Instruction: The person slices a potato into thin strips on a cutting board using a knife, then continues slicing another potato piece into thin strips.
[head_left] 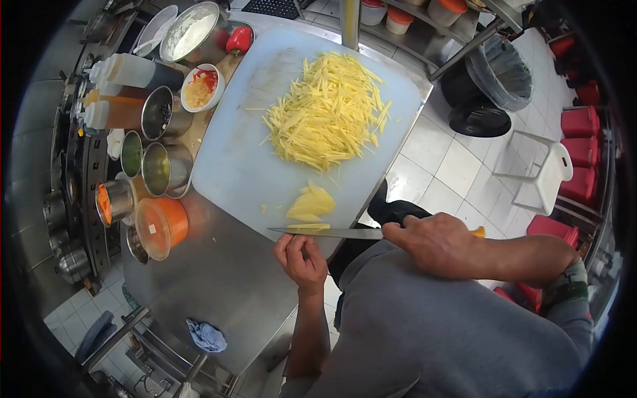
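My right hand (431, 242) is wrapped around the yellow handle of a kitchen knife (358, 233). The blade points left across the near edge of the white cutting board (225, 152). My left hand (302, 263) has its fingers curled in right beside the blade's near side; whatever they hold is hidden. A few cut yellow sticks (308, 226) lie along the blade's far side. Just beyond them is a small stack of thin yellow slices (312, 202), which look like potato. A large heap of thin yellow strips (328, 113) covers the board's far middle.
Left of the board stand squeeze bottles (119, 113), metal containers (166, 169), an orange-filled plastic tub (169, 225), a white bowl (202, 87), a flour bowl (192, 33) and a red pepper (239, 41). A blue cloth (206, 335) lies on the steel table (219, 285). A lined bin (501, 73) stands right.
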{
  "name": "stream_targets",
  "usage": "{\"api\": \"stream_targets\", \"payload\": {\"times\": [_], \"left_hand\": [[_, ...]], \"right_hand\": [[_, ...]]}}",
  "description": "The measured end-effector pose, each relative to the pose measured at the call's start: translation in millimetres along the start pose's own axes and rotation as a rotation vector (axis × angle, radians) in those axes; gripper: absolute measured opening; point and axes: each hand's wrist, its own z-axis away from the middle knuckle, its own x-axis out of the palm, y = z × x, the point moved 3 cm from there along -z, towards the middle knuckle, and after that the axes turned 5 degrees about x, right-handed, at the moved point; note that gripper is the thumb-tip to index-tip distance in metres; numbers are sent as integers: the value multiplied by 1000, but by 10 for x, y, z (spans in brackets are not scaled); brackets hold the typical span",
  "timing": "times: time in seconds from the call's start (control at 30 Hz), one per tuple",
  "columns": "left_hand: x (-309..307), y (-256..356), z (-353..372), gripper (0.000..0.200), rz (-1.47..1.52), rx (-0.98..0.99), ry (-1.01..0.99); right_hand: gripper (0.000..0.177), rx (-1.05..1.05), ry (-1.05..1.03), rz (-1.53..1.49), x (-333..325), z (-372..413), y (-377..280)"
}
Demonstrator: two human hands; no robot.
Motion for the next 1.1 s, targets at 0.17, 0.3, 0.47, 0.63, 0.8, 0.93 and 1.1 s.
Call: {"api": "stream_targets", "payload": {"times": [0.17,0.3,0.47,0.63,0.8,0.93,1.1], "left_hand": [[6,-7,-5,16,32,-41,26],[8,-3,8,15,18,-22,19],[20,-25,51,18,34,-46,67],[5,6,0,14,-11,-9,26],[-11,-6,30,16,10,-36,37],[4,7,-7,14,1,-3,35],[28,-46,40,16,10,3,41]], "right_hand": [[29,-66,16,-68,70,-436,-75],[29,-30,-24,-31,-35,-201,-74],[25,19,-26,-14,-100,73,-60],[26,-27,17,-83,76,-252,-49],[30,-86,15,-105,98,-443,-93],[27,-27,-44,-73,-42,-179,-72],[24,-5,-42,-19,-119,53,-47]]}}
